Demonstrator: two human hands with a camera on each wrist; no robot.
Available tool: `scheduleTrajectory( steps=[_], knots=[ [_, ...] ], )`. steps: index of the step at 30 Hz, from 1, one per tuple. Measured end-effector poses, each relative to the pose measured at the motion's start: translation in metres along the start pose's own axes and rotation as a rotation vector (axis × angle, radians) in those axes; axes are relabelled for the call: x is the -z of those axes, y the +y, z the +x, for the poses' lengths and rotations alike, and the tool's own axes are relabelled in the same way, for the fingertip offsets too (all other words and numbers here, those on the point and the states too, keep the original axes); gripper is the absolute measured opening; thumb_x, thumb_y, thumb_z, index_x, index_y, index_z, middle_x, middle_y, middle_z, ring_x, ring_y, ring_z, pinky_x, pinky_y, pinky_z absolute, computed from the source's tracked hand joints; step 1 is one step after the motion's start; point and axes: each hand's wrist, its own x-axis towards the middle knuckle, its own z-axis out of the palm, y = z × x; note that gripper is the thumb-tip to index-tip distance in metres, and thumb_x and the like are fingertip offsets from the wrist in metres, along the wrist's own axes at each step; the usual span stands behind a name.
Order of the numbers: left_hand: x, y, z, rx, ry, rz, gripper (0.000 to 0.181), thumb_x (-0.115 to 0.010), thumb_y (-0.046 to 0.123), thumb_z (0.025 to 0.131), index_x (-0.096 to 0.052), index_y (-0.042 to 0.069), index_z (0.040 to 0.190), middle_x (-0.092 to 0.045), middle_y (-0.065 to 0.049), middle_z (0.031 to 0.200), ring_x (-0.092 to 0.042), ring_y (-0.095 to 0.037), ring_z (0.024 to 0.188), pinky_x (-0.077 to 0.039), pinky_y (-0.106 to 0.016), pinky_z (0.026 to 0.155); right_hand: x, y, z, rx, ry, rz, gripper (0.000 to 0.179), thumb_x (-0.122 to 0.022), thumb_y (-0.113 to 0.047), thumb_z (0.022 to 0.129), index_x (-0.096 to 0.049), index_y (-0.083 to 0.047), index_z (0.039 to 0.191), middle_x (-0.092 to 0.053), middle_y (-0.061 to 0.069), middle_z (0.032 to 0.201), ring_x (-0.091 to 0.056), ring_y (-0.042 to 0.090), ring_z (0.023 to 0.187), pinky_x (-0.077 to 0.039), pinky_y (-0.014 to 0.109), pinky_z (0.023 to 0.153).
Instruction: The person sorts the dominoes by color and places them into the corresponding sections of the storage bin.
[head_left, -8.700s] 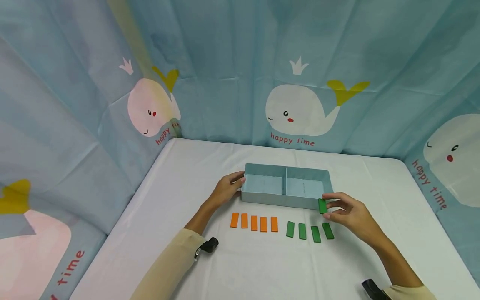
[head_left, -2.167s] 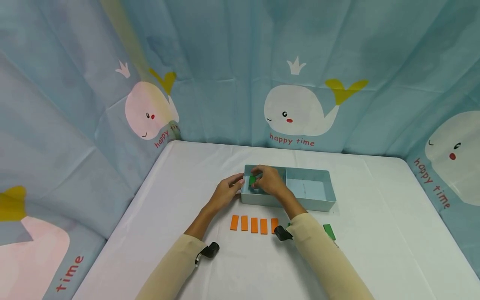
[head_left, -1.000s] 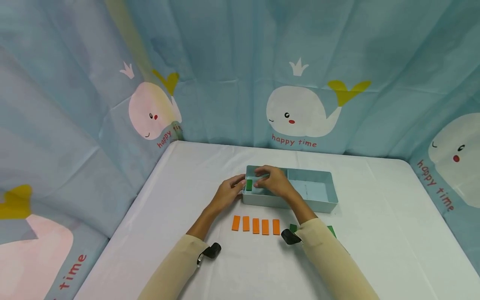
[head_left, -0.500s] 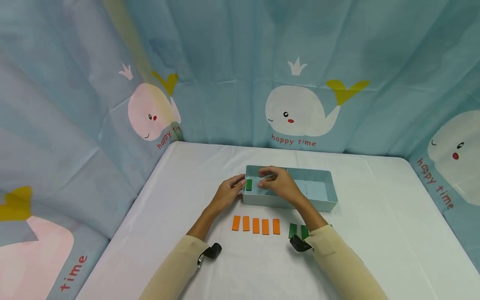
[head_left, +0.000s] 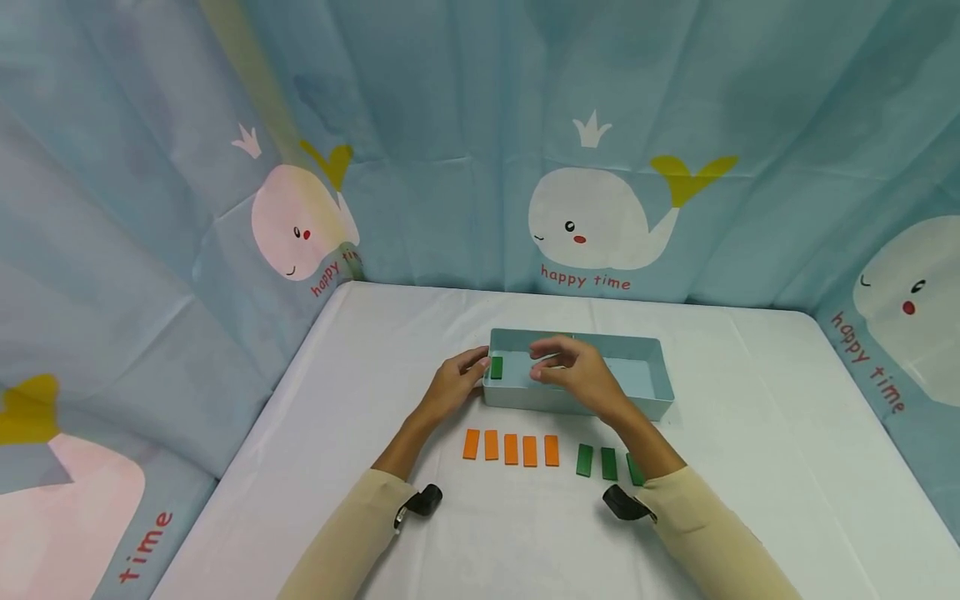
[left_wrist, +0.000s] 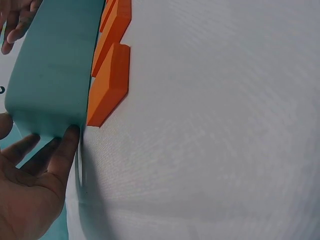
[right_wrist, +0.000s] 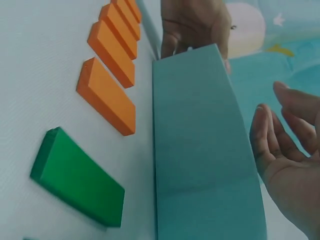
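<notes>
A light blue-green box [head_left: 536, 400] with a divider stands on the table. My left hand [head_left: 447, 385] rests against its left end; in the left wrist view its fingertips [left_wrist: 71, 134] press the outer end wall. Inside the left compartment a green block [head_left: 497, 367] lies flat against the left side. My right hand [head_left: 581, 371] hovers over the box around the divider, thumb and fingers apart with nothing between them, as the right wrist view also shows. Several orange blocks [head_left: 511, 449] lie in a row before the box. To their right lie green blocks [head_left: 584, 460], partly covered by my right forearm.
White cloth covers the table [head_left: 375, 333]. A blue curtain [head_left: 442, 217] printed with whales surrounds its back and sides. Black wrist cameras [head_left: 425, 500] sit at both beige sleeves [head_left: 720, 533].
Earlier my right hand carried a green block from the right-hand row to the left compartment and let go of it there. Since then it has drawn back rightward, fingers loose. The left hand stays put.
</notes>
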Motion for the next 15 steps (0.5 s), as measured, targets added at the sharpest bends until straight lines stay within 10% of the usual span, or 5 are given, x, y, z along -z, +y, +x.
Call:
scheduleTrajectory(
  steps=[15],
  knots=[
    [-0.001,0.001,0.0,0.008,-0.008,-0.028,0.053,-0.056,0.035,0.112,-0.05,0.01,0.159,-0.05,-0.009,0.163,-0.051,-0.031,0.147,-0.056,-0.044,0.108,0.015,0.002,-0.033,0.041,0.005,0.001,0.039,-0.081,-0.019,0.097,-0.07,-0.012,0.133,-0.069,0.019,0.132,-0.072,0.023,0.11,-0.061,0.025,0.093]
  ],
)
